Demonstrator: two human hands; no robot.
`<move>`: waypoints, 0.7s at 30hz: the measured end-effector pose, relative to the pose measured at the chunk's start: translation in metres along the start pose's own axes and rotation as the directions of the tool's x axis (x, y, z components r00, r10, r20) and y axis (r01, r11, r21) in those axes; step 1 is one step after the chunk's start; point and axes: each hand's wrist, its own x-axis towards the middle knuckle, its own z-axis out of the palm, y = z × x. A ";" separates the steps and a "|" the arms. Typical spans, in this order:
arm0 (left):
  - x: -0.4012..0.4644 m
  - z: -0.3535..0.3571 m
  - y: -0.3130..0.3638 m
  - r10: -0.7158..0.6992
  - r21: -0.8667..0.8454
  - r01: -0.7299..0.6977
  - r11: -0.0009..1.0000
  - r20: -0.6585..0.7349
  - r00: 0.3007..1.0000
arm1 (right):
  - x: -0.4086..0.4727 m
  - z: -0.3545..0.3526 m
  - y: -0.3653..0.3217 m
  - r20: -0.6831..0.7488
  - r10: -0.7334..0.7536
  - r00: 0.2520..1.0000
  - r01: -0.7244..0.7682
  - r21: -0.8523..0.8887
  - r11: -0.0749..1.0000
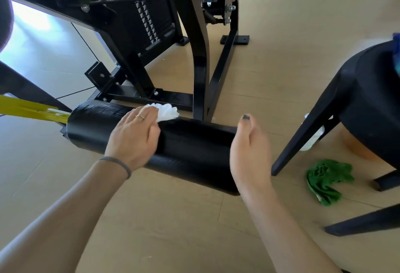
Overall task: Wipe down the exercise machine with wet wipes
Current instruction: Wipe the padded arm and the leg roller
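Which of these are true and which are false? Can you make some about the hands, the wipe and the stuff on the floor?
1. The left hand presses a white wipe onto the black roller pad. True.
2. The right hand holds a wipe too. False: it rests at the pad's end with no wipe.
3. A green cloth lies on the floor. True.
4. The green cloth sits on top of the black stool. False: it lies on the floor beside the stool's legs.
5. The left wrist wears a grey band. True.
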 end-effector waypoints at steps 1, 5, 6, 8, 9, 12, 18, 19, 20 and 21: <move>-0.002 0.001 0.009 0.010 0.004 -0.010 1.000 0.007 1.000 | 0.000 0.004 -0.003 0.010 -0.022 1.000 0.023 -0.062 0.998; -0.017 0.004 0.082 0.327 -0.111 -0.321 0.941 0.050 0.944 | 0.002 0.014 0.004 -0.057 -0.087 0.995 0.074 -0.199 0.977; -0.020 0.004 0.094 0.394 -0.140 -0.383 0.913 0.059 0.917 | 0.004 0.015 0.006 -0.074 -0.094 0.993 0.078 -0.190 0.979; -0.016 0.002 0.088 0.428 -0.170 -0.412 0.895 0.069 0.901 | 0.004 0.018 0.008 -0.090 -0.111 0.990 0.091 -0.201 0.975; -0.010 0.000 0.075 0.390 -0.159 -0.375 0.913 0.078 0.917 | 0.002 0.019 0.010 -0.101 -0.129 0.987 0.104 -0.223 0.969; 0.007 0.001 0.014 0.141 -0.031 -0.140 0.990 0.047 0.989 | -0.009 0.022 0.015 -0.126 -0.237 0.963 0.190 -0.302 0.934; -0.005 -0.002 0.029 0.098 -0.092 -0.096 0.991 0.021 0.995 | -0.029 0.023 0.038 -0.209 -0.520 0.828 0.454 -0.295 0.841; -0.012 -0.002 0.049 0.209 -0.119 -0.203 0.972 0.037 0.977 | -0.029 0.021 0.038 -0.210 -0.503 0.838 0.435 -0.298 0.849; -0.019 -0.001 0.067 0.316 -0.122 -0.308 0.944 0.052 0.947 | -0.026 0.020 0.034 -0.214 -0.451 0.867 0.386 -0.284 0.878; -0.023 0.000 0.079 0.392 -0.120 -0.383 0.916 0.062 0.918 | -0.023 0.019 0.029 -0.209 -0.386 0.898 0.326 -0.272 0.905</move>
